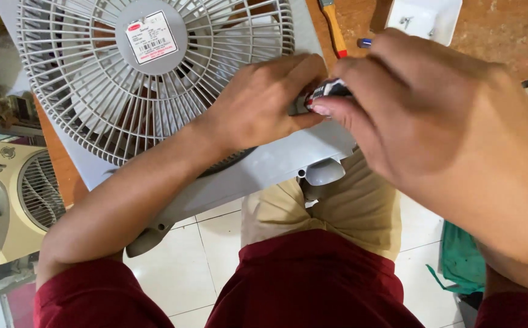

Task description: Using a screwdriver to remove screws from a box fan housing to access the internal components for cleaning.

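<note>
Together, two hands, left (264,103) and right (422,115), pinch one small dark tool (331,91) over one grey box fan (155,79).

sleeves: dark red, short | trousers: khaki | hands (361,103): bare, no rings

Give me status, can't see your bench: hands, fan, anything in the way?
Left hand and right hand both gripping small tool at grey box fan corner. Nothing blocking.

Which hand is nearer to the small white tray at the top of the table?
Right. The right hand lies just below the white tray, close to its lower edge. The left hand rests farther left on the grey box fan, clearly apart from the tray.
</note>
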